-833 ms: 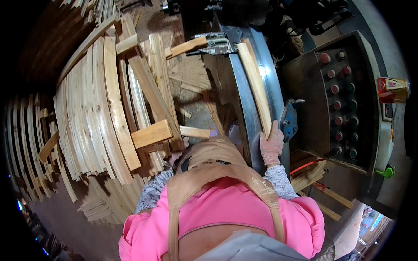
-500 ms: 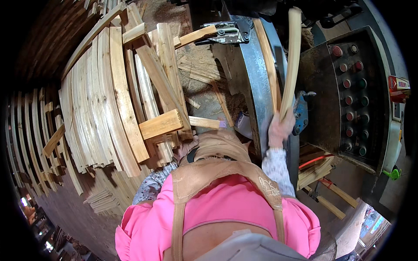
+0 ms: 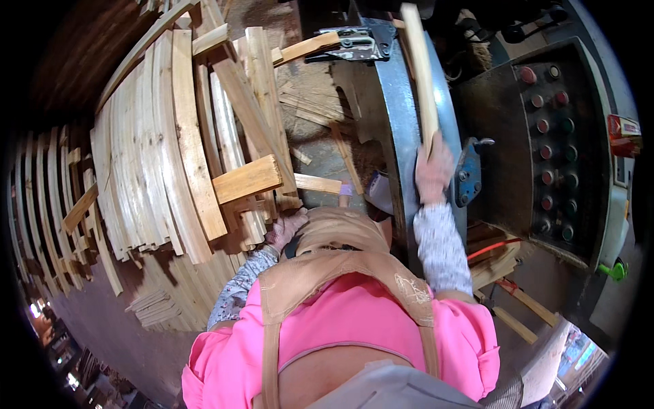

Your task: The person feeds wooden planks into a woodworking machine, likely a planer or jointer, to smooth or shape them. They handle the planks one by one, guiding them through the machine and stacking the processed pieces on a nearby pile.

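Observation:
A long pale wooden strip points away from me over the blue-grey metal machine bed. My right hand is closed round its near end. Beside my apron, my left hand is at the near ends of the stacked wooden strips; its fingers are too small and shaded against the wood to tell whether they grip. A short wooden block lies across that stack just above the left hand. Behind the held strip, only a bit of another strip shows on the bed.
A metal clamp sits at the bed's far left edge, and a blue bracket stands right of my right hand. Farther right is a control panel with several buttons. Thin offcuts and sawdust litter the floor between stack and machine.
My right hand has swung the wooden strip leftward, from the bed's right side to over the bed, covering most of the strip there. My left hand shows more fully beside the stack.

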`<state>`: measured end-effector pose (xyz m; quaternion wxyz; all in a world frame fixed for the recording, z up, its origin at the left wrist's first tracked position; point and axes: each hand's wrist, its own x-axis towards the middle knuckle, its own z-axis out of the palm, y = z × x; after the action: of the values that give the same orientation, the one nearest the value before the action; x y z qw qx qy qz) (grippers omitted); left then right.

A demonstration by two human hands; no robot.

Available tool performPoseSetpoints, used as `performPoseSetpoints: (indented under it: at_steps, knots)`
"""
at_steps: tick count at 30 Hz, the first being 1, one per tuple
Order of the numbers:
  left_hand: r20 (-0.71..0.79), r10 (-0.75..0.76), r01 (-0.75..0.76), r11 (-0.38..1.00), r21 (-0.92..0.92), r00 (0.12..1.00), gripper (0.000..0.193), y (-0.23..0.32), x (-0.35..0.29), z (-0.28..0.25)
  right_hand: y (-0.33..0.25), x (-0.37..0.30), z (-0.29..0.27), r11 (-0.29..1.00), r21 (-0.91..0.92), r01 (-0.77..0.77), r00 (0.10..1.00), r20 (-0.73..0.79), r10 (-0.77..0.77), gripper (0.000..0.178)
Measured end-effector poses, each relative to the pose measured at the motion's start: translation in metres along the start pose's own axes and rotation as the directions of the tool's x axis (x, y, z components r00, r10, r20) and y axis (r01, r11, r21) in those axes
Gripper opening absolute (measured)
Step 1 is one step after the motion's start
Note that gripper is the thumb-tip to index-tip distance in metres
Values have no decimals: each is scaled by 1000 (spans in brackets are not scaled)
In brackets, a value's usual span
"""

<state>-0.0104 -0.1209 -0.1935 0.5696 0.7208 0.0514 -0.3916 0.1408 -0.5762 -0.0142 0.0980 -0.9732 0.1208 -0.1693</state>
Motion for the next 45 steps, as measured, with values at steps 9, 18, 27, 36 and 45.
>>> performPoseSetpoints:
  at_steps: [9, 18, 27, 36, 45]
  knots:
    - [109, 212, -92, 757, -647, 971, 105, -35, 6, 5, 21, -98, -56, 993, -110, 53, 998, -21, -56, 40]
    - [247, 57, 244, 55, -968, 967, 113, 9, 3, 19, -17, 114, 35, 958, -53, 281, 953, -99, -285, 22]
    - [-51, 5, -36, 778, -627, 999, 89, 23, 5, 21, -279, 43, 57, 637, 750, -178, 603, 595, -532, 62]
    - [160, 136, 87, 434, -897, 978, 97, 0, 5, 24, -216, 63, -29, 401, 814, -420, 751, 560, -350, 41]
    - [282, 207, 235, 226, -945, 937, 106, 2, 9, 25, -108, 7, -85, 582, 673, -456, 763, 632, -134, 45]
